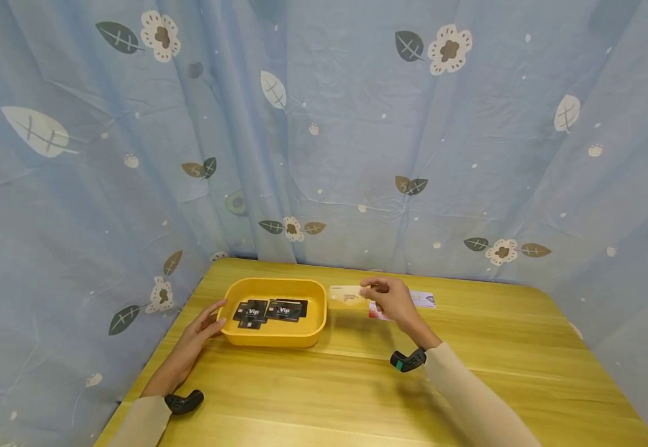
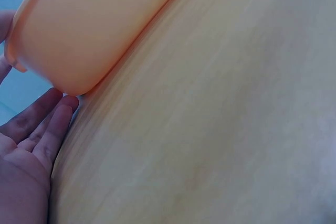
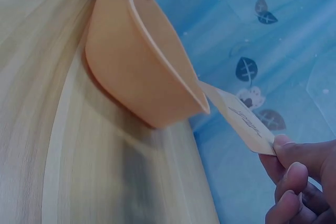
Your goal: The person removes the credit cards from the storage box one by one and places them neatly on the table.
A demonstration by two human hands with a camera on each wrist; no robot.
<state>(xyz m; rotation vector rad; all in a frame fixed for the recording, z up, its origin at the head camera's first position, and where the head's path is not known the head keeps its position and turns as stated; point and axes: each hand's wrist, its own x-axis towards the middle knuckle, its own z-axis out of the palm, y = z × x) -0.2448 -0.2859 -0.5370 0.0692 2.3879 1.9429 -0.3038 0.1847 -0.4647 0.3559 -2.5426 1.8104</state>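
Note:
Between thumb and fingertips, my right hand (image 1: 393, 301) pinches a pale gold card (image 1: 349, 297) by one end. The card's free end reaches the right rim of a yellow plastic basin (image 1: 274, 340), raised over the table. In the right wrist view the gold card (image 3: 242, 119) slants up toward that rim. My left hand (image 1: 192, 341) holds the basin's left rim, some fingers against the outer wall. Inside the basin lie several black cards (image 1: 285, 310), some overlapping and marked "Vip".
Beyond and under my right hand, a white and purple card (image 1: 423, 299) and a red and white card (image 1: 378, 311) lie on the wooden table (image 1: 324, 397). A blue patterned curtain (image 1: 346, 143) hangs along the back and sides.

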